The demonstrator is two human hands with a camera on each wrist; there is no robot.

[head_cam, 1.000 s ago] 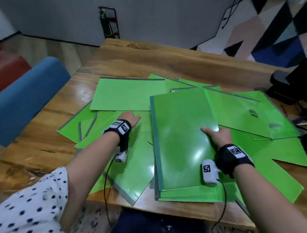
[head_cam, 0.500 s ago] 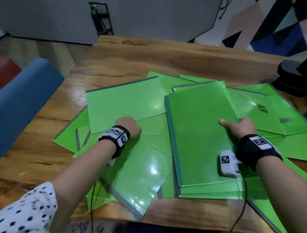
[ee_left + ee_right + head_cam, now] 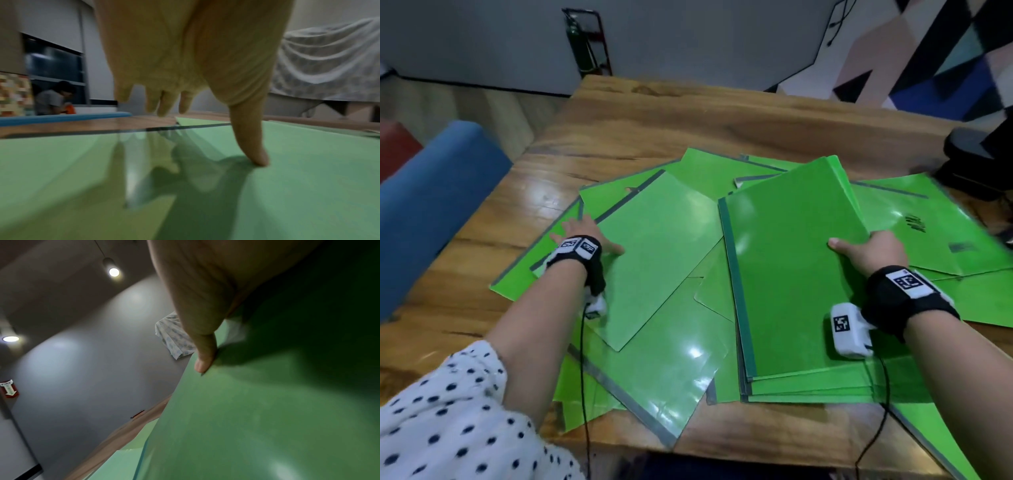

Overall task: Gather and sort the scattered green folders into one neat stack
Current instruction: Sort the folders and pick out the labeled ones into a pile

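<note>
Several green folders lie scattered and overlapping on the wooden table (image 3: 688, 116). My left hand (image 3: 585, 229) lies flat on a loose folder (image 3: 661, 253) at the left of the heap. Its fingers are straight, and the thumb (image 3: 258, 158) presses the sheet (image 3: 308, 186). A squared-up stack of folders (image 3: 791, 274) with a dark green spine sits right of centre. My right hand (image 3: 866, 251) grips the stack's right edge. The thumb (image 3: 203, 360) lies on the top folder (image 3: 267, 418), and the fingers underneath are hidden.
More loose folders spread to the right (image 3: 945, 226) and under the stack toward the near table edge (image 3: 661, 411). A blue upholstered seat (image 3: 431, 205) stands beside the table's left side. A black object (image 3: 969, 161) sits at the far right corner. A fire extinguisher (image 3: 582, 44) stands by the back wall.
My left hand has moved left and farther away, and the loose folder under it has turned and slid nearer. My right hand stays on the stack's right edge, which looks slightly raised.
</note>
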